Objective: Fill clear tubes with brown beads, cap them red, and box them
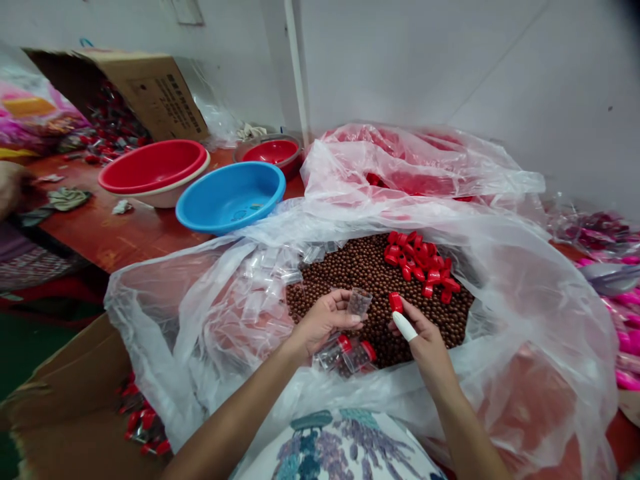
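My left hand (327,319) is closed on a small clear plastic cup (359,303), tilted above a bed of small brown balls (340,270). Between the fingers of my right hand (423,327) is a red cap (395,302); the thumb wears a white finger cover (405,326). Cup and cap are apart. Below my hands lie capped jars (359,356) with red lids. More red caps (423,260) are heaped on the balls at the far right, and clear empty cups (267,277) pile up at the left. A translucent plastic sheet (505,267) surrounds the balls.
Beyond the sheet stand a blue basin (233,197) and a red basin (153,167). A cardboard box (155,97) of red-capped pieces lies at the back left, and another open box (75,407) stands low at left. A person's hand (11,187) shows at the left edge.
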Demonstrator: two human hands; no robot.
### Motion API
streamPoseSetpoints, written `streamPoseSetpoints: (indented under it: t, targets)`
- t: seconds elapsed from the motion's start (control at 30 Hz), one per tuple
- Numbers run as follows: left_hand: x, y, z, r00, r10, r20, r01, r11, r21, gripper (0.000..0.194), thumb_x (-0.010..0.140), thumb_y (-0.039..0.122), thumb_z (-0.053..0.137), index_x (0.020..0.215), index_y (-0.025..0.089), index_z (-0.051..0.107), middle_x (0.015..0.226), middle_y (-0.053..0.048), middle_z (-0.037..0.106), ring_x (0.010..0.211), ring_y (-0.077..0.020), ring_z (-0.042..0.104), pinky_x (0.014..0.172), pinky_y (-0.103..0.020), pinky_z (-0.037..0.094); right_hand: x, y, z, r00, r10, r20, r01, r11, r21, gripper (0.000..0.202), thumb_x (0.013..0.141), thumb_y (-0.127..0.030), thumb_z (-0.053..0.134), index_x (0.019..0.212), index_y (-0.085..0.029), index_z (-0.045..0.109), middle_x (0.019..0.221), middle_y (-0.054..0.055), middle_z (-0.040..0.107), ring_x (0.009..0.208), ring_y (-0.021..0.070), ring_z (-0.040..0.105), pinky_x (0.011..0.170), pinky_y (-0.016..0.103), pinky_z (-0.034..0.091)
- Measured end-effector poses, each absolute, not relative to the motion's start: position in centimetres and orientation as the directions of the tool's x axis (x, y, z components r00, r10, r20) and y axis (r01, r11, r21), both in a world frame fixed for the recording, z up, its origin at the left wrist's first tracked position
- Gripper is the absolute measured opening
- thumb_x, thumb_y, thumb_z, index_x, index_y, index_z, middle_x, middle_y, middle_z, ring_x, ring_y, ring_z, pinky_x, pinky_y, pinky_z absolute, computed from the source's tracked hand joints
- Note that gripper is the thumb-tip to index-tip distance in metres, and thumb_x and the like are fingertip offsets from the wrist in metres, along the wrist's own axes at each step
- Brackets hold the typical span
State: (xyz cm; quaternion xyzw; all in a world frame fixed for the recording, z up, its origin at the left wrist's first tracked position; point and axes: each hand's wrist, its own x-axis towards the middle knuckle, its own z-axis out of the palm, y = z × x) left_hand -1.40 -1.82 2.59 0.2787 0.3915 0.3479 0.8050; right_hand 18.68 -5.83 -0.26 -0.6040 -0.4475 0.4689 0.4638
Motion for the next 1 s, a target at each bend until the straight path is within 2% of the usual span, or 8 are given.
streamPoseSetpoints:
  t: [0.23, 0.33, 0.43, 0.6, 0.73, 0.87, 1.0]
  targets:
    - [-1.2, -2.6, 1.7, 0.42, 0.827, -0.374, -0.27, 0.507, 0.818, 0.041, 0.058, 0.01, 0.075, 0.096, 0.014, 0.058, 0.094, -0.005, 0.065, 0.081, -0.0142, 0.062, 0.076, -0.027, 0.048, 17.9, -5.6, 0.8, 0.07, 0.994, -0.078, 0.15, -0.088, -0.985, 0.044, 0.08, -0.037, 0.056, 0.123, -0.026, 0.053, 0.127, 0.004, 0.055, 0.109, 0.0228, 0.055, 0.092, 0.041, 0.045]
    - [-1.0, -2.9, 1.5, 0.413, 0.832, -0.37, -0.207, 0.481, 0.852, 0.039, 0.059, 0.012, 0.074, 0.095, 0.014, 0.06, 0.089, -0.004, 0.065, 0.076, -0.0111, 0.061, 0.075, -0.025, 0.046, 17.5, -5.5, 1.6, -0.014, 1.0, 0.023, 0.223, 0.026, -0.974, 0.039, 0.083, -0.032, 0.053, 0.122, -0.026, 0.055, 0.126, 0.003, 0.055, 0.117, 0.0207, 0.049, 0.101, 0.041, 0.036]
    - [-0.9, -3.1, 1.2, 0.386, 0.852, -0.355, -0.171, 0.444, 0.88, 0.039, 0.059, 0.014, 0.075, 0.095, 0.013, 0.061, 0.089, -0.004, 0.065, 0.077, -0.0116, 0.06, 0.076, -0.024, 0.045, 17.5, -5.6, 1.8, -0.155, 0.982, 0.111, 0.333, 0.158, -0.93, 0.039, 0.086, -0.023, 0.045, 0.125, -0.028, 0.052, 0.126, 0.003, 0.055, 0.117, 0.0187, 0.048, 0.102, 0.039, 0.034]
    - [-0.8, -3.4, 1.1, 0.351, 0.883, -0.311, -0.183, 0.39, 0.902, 0.036, 0.059, 0.018, 0.076, 0.093, 0.013, 0.063, 0.089, -0.004, 0.067, 0.079, -0.0132, 0.061, 0.079, -0.026, 0.046, 17.9, -6.0, 1.7, -0.311, 0.909, 0.277, 0.578, 0.412, -0.705, 0.049, 0.086, -0.014, 0.04, 0.133, -0.028, 0.042, 0.127, 0.006, 0.053, 0.117, 0.0208, 0.047, 0.099, 0.042, 0.037]
    - [-0.7, -3.7, 1.2, 0.327, 0.899, -0.29, -0.214, 0.369, 0.904, 0.037, 0.059, 0.018, 0.076, 0.094, 0.013, 0.064, 0.09, -0.004, 0.067, 0.079, -0.0141, 0.062, 0.078, -0.027, 0.047, 17.9, -6.0, 1.6, -0.388, 0.825, 0.412, 0.638, 0.562, -0.526, 0.052, 0.086, -0.018, 0.047, 0.137, -0.024, 0.034, 0.127, 0.011, 0.053, 0.109, 0.0225, 0.053, 0.089, 0.041, 0.044]
    - [-0.6, -4.1, 1.3, 0.303, 0.912, -0.277, -0.198, 0.344, 0.918, 0.04, 0.06, 0.019, 0.076, 0.097, 0.013, 0.064, 0.091, -0.005, 0.067, 0.078, -0.0144, 0.062, 0.075, -0.026, 0.047, 17.6, -5.8, 0.7, -0.384, 0.777, 0.498, 0.687, 0.601, -0.409, 0.064, 0.08, -0.032, 0.06, 0.136, -0.017, 0.032, 0.121, 0.014, 0.056, 0.107, 0.0255, 0.053, 0.086, 0.042, 0.045]
    - [-0.6, -4.4, 1.5, 0.285, 0.916, -0.282, -0.198, 0.344, 0.918, 0.039, 0.059, 0.021, 0.078, 0.095, 0.013, 0.065, 0.088, -0.004, 0.067, 0.075, -0.0131, 0.06, 0.072, -0.024, 0.046, 17.4, -5.9, -0.1, -0.324, 0.762, 0.561, 0.749, 0.569, -0.34, 0.059, 0.079, -0.031, 0.061, 0.13, -0.017, 0.036, 0.112, 0.013, 0.061, 0.098, 0.025, 0.057, 0.082, 0.041, 0.045]
